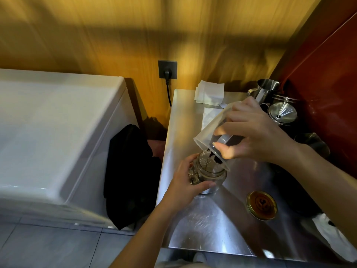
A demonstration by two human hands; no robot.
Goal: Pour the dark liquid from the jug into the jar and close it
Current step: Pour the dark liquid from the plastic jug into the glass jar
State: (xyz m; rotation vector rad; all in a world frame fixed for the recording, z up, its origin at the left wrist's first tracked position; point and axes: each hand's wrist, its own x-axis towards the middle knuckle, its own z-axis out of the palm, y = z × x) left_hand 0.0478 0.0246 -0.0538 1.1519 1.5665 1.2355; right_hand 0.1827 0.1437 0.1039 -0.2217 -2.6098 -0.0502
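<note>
Jug (214, 130) tilting over jar (209, 174), near desk (212, 225) left edge | right hand (257, 132) wrapping jug, tipping dark contents | left hand (183, 182) clasping jar, steadying it | lid (261, 205) waiting right.

Warm dim light, motion blur throughout (edges bowed), glare on counter (202, 229).

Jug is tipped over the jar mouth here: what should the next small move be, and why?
Probably tip the jug a little further: the right hand holds it over the jar, the left hand steadies that, and dark contents still cling near its rim.
</note>
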